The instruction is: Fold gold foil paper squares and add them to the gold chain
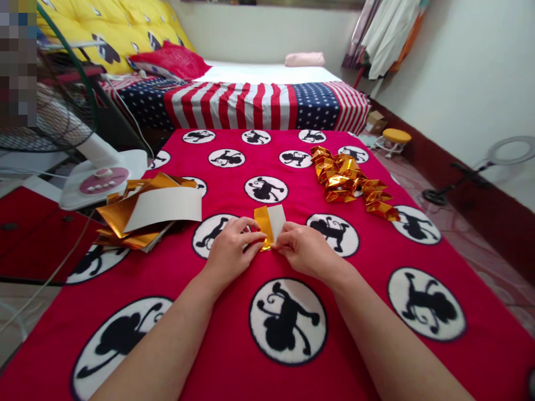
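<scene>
Between my hands, a small sheet of gold foil paper [264, 218] lies partly folded, its right part showing the white back. My left hand [234, 245] pinches its lower left edge between thumb and fingers. At the lower right edge, my right hand [304, 249] grips the same paper, thumb and forefinger closed on it. A loose stack of gold foil sheets [115, 218], one lying white side up on top, is to the left. Several shiny folded gold paper pieces [340, 178] lie in a row at the right.
A red cloth with monkey prints [234, 340] covers the table. Left of it stands a white fan [104, 172] with a cord. Beyond the table is a bed with a striped, starred cover [251, 106]. A yellow stool [396, 136] and a ring-light stand [460, 178] are at right.
</scene>
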